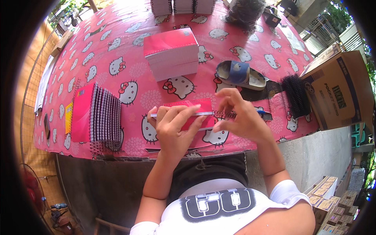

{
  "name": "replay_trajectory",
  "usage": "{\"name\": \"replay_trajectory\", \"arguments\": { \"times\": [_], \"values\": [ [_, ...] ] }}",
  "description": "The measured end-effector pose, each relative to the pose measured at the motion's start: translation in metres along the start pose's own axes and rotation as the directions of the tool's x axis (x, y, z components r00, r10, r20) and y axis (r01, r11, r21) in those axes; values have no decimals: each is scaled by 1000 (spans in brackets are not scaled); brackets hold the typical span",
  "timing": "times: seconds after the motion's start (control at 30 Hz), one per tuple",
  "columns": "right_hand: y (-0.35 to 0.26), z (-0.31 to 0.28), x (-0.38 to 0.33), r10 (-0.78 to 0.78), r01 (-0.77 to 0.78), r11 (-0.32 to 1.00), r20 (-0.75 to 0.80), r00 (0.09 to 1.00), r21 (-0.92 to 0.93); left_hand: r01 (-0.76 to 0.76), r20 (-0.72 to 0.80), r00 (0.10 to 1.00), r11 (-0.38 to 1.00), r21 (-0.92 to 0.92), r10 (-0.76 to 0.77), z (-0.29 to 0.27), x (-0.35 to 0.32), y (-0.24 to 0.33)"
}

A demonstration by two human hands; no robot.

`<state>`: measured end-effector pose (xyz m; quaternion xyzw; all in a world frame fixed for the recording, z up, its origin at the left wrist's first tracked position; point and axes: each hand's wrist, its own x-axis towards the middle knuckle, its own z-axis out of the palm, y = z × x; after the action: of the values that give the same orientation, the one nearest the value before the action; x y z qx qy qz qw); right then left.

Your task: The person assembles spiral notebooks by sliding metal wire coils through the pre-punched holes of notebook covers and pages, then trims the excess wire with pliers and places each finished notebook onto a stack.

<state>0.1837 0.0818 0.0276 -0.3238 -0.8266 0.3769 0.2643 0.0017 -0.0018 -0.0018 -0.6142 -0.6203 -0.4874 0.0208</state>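
My left hand [172, 123] is closed around a small pink-covered notepad [205, 102], held nearly edge-on above the table near its front edge. A thin dark spiral binding coil [222, 114] sticks out from the pad's right end. My right hand [246, 117] curls loosely round the coil's outer end, its thumb and forefinger apart. How far the coil runs into the pad is hidden by my left fingers. Just under the pad lies another pink cover surface [201, 124]; I cannot tell whether it belongs to the same pad.
Left stands a stack of spiral-bound pink notebooks [105, 113]. Ahead is a pile of unbound pink-covered pads [174, 64]. To the right are a blue slipper [239, 74], a bundle of black coils [295, 96] and a cardboard box [340, 92]. A patterned pink cloth [145, 96] covers the table.
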Motion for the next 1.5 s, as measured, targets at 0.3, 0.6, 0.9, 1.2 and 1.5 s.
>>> {"name": "replay_trajectory", "arguments": {
  "times": [0.3, 0.6, 0.9, 1.2, 1.5],
  "values": [
    [-12, 18, -1, -268, 213, 890, -85, 960, -403, -26, 46, 999, 999, -23, 27, -1, -3, -9],
    [96, -83, 23, 160, -227, 554, -165, 973, -801, -66, 48, 997, 997, -36, 68, -2, 2, -6],
    [71, -41, 10, -125, 123, 946, -13, 992, 301, -86, 48, 995, 989, -124, 92, 5, -2, -9],
    [49, -37, 20, 161, -191, 852, 102, 982, 487, -56, 58, 996, 993, -100, 62, 2, -1, -10],
    [44, -18, 39, 251, -247, 902, 37, 967, 354, 150, 38, 989, 957, -247, -145, -8, -5, -21]
  ]
}}
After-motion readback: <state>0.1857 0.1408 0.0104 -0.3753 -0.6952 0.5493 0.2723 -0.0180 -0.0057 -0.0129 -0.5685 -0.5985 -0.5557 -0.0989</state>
